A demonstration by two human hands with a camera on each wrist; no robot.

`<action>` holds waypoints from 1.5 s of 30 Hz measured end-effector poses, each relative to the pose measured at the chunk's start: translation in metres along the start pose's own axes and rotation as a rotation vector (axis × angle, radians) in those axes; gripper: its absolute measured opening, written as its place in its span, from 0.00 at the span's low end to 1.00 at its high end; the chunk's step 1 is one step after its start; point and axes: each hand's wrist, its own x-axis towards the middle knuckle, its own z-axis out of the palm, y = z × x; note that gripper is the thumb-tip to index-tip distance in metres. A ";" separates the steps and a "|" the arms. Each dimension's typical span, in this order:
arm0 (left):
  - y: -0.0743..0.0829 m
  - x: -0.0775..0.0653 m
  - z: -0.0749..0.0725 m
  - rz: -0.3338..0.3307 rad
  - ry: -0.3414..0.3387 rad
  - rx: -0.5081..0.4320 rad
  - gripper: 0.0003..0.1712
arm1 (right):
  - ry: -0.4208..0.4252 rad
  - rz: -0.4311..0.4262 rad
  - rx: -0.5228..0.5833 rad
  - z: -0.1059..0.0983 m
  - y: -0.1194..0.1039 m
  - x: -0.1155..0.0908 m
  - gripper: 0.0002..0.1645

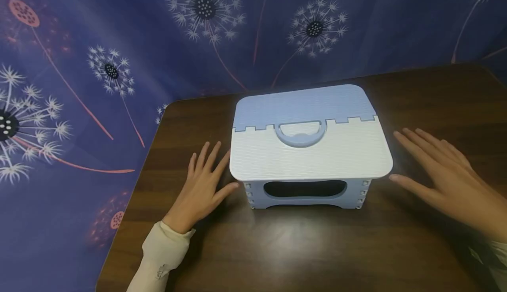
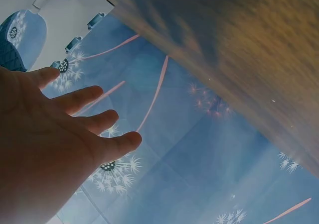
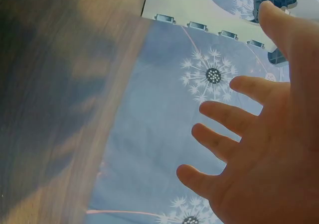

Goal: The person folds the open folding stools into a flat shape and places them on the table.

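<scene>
A folding step stool (image 1: 317, 160) stands upright on the table, its top half blue and half white. A blue carry handle (image 1: 302, 140) lies flat in the middle of the top. On the stool's left side is my left hand (image 1: 202, 182), fingers spread and straight, fingertips close to the stool's edge. My right hand (image 1: 447, 177) is held out at the right side with straight fingers, a small gap from the white edge. Both wrist views show an open palm, the left hand (image 2: 60, 119) and the right hand (image 3: 264, 124), with nothing held.
The dark wooden table (image 1: 293, 248) has a left edge and a back edge in view. Behind and to the left hangs a blue cloth (image 1: 253, 27) with a dandelion print. Pale sleeves (image 1: 164, 248) cover the forearms.
</scene>
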 end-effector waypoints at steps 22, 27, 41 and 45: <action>0.002 -0.001 -0.011 0.091 0.069 -0.015 0.46 | 0.027 0.006 0.068 0.009 -0.006 -0.002 0.49; 0.014 -0.001 -0.011 0.230 0.110 -0.108 0.45 | -0.040 0.103 0.126 0.010 -0.014 -0.008 0.42; 0.056 -0.007 -0.003 0.200 -0.015 -0.321 0.36 | 0.001 -0.076 0.180 0.026 -0.070 -0.003 0.49; 0.056 -0.007 -0.003 0.182 -0.029 -0.392 0.34 | 0.040 -0.074 0.162 0.030 -0.075 -0.001 0.49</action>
